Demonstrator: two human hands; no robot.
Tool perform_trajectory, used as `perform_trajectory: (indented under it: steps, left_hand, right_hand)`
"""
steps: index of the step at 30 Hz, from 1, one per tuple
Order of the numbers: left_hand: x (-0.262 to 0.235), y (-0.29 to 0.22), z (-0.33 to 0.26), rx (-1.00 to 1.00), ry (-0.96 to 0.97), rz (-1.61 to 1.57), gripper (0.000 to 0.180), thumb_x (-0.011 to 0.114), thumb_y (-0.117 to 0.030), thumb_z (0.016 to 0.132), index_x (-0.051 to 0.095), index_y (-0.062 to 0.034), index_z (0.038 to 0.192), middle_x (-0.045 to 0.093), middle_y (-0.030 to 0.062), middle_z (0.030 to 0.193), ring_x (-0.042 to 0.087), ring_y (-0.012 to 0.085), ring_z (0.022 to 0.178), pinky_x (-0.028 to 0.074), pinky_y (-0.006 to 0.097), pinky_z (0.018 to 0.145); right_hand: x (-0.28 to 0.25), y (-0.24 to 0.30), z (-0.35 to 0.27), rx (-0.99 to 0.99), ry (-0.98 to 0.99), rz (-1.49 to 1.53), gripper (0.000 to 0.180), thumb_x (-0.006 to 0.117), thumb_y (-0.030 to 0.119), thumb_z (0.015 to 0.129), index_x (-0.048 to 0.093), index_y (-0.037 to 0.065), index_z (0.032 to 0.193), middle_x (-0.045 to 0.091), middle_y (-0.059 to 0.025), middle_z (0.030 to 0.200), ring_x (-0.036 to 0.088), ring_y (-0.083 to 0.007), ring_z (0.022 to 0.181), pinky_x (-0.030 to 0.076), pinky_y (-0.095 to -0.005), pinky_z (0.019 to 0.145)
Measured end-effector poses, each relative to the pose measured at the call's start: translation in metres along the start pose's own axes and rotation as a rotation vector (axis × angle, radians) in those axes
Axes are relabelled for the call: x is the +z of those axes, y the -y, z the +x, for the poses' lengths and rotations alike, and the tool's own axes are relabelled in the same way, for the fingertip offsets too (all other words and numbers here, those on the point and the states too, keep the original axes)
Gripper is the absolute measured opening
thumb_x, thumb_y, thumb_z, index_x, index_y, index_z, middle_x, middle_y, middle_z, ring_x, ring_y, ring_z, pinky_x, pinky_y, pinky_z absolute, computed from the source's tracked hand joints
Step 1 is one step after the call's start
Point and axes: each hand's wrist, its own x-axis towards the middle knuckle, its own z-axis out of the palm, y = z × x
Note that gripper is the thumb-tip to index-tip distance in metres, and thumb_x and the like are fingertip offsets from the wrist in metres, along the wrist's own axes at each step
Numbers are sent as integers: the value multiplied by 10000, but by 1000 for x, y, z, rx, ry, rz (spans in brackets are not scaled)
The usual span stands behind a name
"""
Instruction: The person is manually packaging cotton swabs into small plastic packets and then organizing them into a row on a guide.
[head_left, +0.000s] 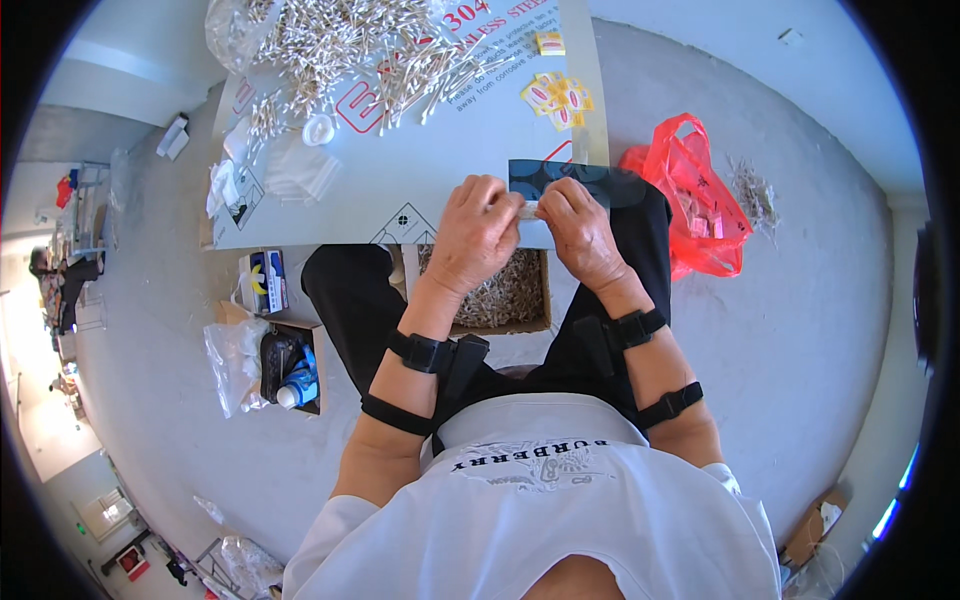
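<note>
Over the near edge of a table (365, 205), left hand (476, 235) and right hand (583, 235), both curled closed, pinch a partly hidden pale bundle (529, 211); cotton swabs (330, 50) heap beyond, a red bag (722, 245) at right.

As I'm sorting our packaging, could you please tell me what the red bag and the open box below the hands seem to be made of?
The red bag: thin, glossy plastic film, judging by its creases and shine. The open box: probably cardboard, from its matt brown rim.
</note>
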Motion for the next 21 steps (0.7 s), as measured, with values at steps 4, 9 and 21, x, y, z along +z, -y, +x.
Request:
perform_trajectory:
  steps: [4, 9, 21]
  left_hand:
    - [5, -2, 2, 27, 25, 40, 147, 658, 17, 688, 550, -24, 780, 525, 91, 835, 551, 299, 823, 468, 384, 705]
    - [3, 15, -2, -59, 37, -5, 154, 658, 27, 694, 541, -22, 782, 522, 94, 811, 557, 290, 778, 469, 369, 663]
    - [9, 20, -3, -453, 114, -562, 127, 706, 31, 777, 629, -2, 872, 562, 44, 817, 562, 135, 730, 457, 260, 657]
  right_hand:
    - [3, 4, -3, -1, -29, 31, 158, 618, -34, 737, 515, 22, 843, 516, -133, 863, 568, -341, 821, 496, -408, 696]
    - [4, 2, -1, 30, -33, 43, 157, 623, -33, 752, 513, 20, 850, 521, -140, 854, 576, -343, 803, 493, -416, 675]
    - [9, 3, 1, 421, -60, 513, 85, 674, 0, 798, 590, 8, 808, 557, -126, 831, 601, -319, 756, 484, -357, 647]
